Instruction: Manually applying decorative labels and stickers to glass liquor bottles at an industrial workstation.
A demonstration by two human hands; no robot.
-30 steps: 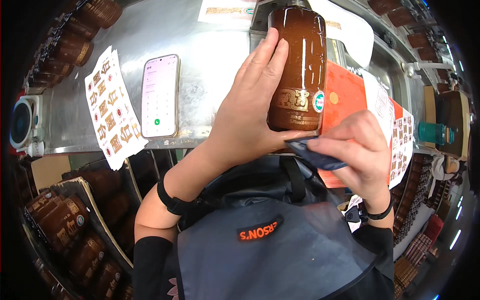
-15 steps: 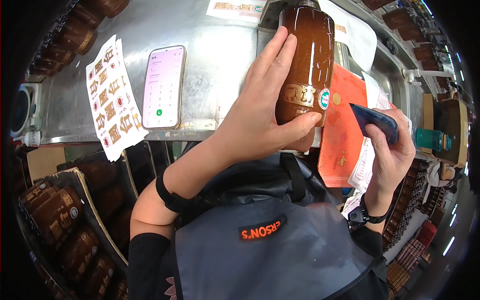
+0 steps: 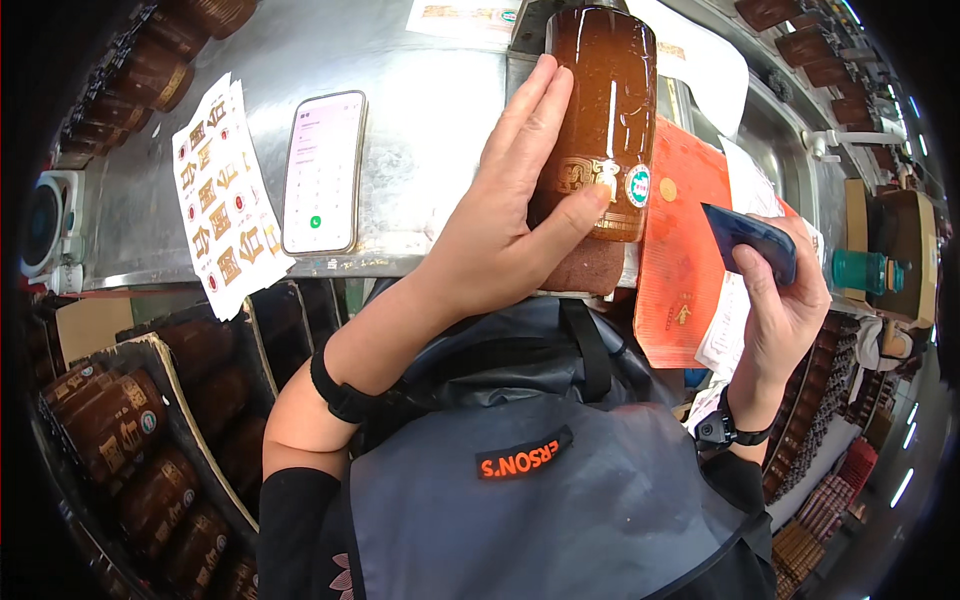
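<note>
A glossy brown bottle (image 3: 610,100) lies on its side, its neck pointing away from me. Gold lettering and a small green-and-white round sticker (image 3: 637,186) mark its lower part. My left hand (image 3: 510,200) grips the bottle from the left, fingers stretched along its side and thumb pressed over the gold lettering. A brown cloth-like pad (image 3: 585,272) shows below the bottle's base. To the right, apart from the bottle, my right hand (image 3: 783,280) holds a flat dark blue scraper (image 3: 752,243) between thumb and fingers, its pointed corner toward the bottle.
A phone (image 3: 325,175) with a lit screen and printed sticker sheets (image 3: 222,200) lie on the metal table (image 3: 430,120). An orange-red printed sheet (image 3: 685,250) lies between bottle and scraper. Several brown bottles (image 3: 120,425) fill crates at lower left. A teal container (image 3: 862,272) stands at right.
The bottle has shifted slightly left and turned a little under my left hand. My left thumb now covers part of the gold lettering. The right hand with the scraper has hardly moved.
</note>
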